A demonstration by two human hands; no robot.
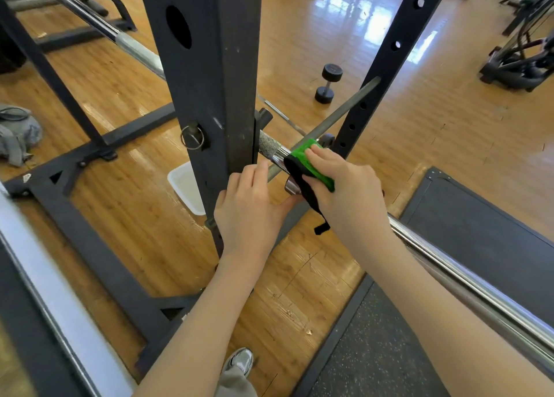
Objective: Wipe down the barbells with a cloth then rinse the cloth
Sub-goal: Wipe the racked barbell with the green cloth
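Both forearms reach forward from the bottom of the view to a barbell (467, 279) that runs from the lower right up toward the black rack upright (209, 76). At the collar, where the smooth sleeve meets the knurled shaft, the right hand (344, 186) lies on a green-and-black cloth (311, 165) draped over the bar, with fingers laid fairly straight and flat on top, pressing rather than clutching. Whether the thumb wraps beneath the bar is hidden, so I can only say it looks like a flat press. Just beside it, the left hand (248, 207) is spread with straight fingers, touching the bar's collar and the edge of the upright, apparently steadying things.

The step in hand appears to be wiping this bar near the rack. To do it well, the cloth should wrap around the bar so the underside gets cleaned too. Firm strokes along the bar, with a twist over the knurling where grime lodges, would help, while the left hand keeps the bar from rolling.

On the floor behind the upright sits a white tub (187, 186), probably for the rinse. A second barbell (132, 46) rests at upper left, seemingly still to be wiped.
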